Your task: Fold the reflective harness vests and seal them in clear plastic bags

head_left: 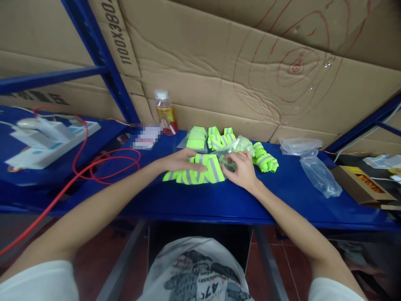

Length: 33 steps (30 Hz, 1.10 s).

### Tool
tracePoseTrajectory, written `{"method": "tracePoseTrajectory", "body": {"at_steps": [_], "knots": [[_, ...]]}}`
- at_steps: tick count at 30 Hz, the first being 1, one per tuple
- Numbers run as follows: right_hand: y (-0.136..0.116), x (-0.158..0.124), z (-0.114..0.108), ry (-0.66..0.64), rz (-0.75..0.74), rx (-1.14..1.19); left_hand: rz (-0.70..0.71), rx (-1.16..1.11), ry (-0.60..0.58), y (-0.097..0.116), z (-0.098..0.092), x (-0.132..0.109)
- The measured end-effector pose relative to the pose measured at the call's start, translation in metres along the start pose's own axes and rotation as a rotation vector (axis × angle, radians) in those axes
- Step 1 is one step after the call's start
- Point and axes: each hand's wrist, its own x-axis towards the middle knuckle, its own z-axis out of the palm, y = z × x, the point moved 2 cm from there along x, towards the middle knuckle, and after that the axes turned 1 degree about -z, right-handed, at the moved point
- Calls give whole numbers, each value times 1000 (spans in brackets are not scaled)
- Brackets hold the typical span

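A folded bundle of neon-yellow reflective straps (200, 170) lies on the blue shelf (194, 200) in front of me. My left hand (180, 161) rests flat on top of its left part, fingers stretched out. My right hand (241, 167) pinches the edge of a clear plastic bag (233, 150) at the bundle's right end. More rolled straps lie just behind, some bagged (196, 140), some loose (265, 159).
A drink bottle (166, 113) stands against the cardboard wall. Empty clear bags (316, 167) lie at the right, beside an open cardboard box (360, 184). A white device (46, 138) and red cable (94, 167) sit at the left. A printed bag (194, 271) hangs below the shelf.
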Motion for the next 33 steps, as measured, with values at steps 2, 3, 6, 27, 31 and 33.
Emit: {"method": "tracePoseTrajectory", "body": {"at_steps": [2, 3, 6, 27, 31, 33], "knots": [[-1, -2, 7, -79, -50, -93, 2, 2, -5, 2, -5, -2], [-2, -3, 10, -115, -84, -138, 6, -5, 11, 2, -8, -3], [-5, -5, 14, -164, -177, -239, 14, -10, 93, 4, -17, -5], [-4, -11, -1, 103, 39, 224, 30, 63, 142, 4, 7, 3], [-2, -8, -1, 32, -84, 141, -44, 126, 324, -1, 8, 5], [-2, -7, 0, 4, -133, 69, -50, 139, 400, -3, 10, 5]]}}
